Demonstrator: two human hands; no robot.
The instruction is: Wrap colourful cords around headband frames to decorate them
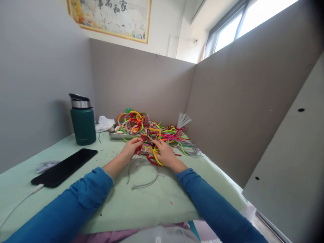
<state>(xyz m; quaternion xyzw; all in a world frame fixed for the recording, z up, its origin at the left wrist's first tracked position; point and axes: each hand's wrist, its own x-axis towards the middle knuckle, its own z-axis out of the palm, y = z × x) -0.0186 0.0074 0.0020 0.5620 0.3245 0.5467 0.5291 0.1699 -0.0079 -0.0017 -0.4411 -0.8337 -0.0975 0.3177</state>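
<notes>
My left hand (132,148) is closed in a pinch, its fingertips meeting the thin end of a small dark hand tool (149,143). What else it pinches is too small to make out; a bit of red shows there. My right hand (164,153) is closed around the tool's other end, palm down. Below and beside its fingers curve a yellow loop (157,157) and a red loop (152,162), partly hidden. Just behind the hands lies a tangled pile of bright fuzzy pipe cleaners (172,133). A thin grey cord (152,182) curls on the table before me.
A metal tray (121,136) holds pipe cleaner rings (134,121) and small pieces. Left stand a green bottle (83,125), crumpled tissue (104,123) and a charging phone (65,167). Grey cords (189,148) and clear strips (183,120) lie right. Partition panels (141,77) enclose the table.
</notes>
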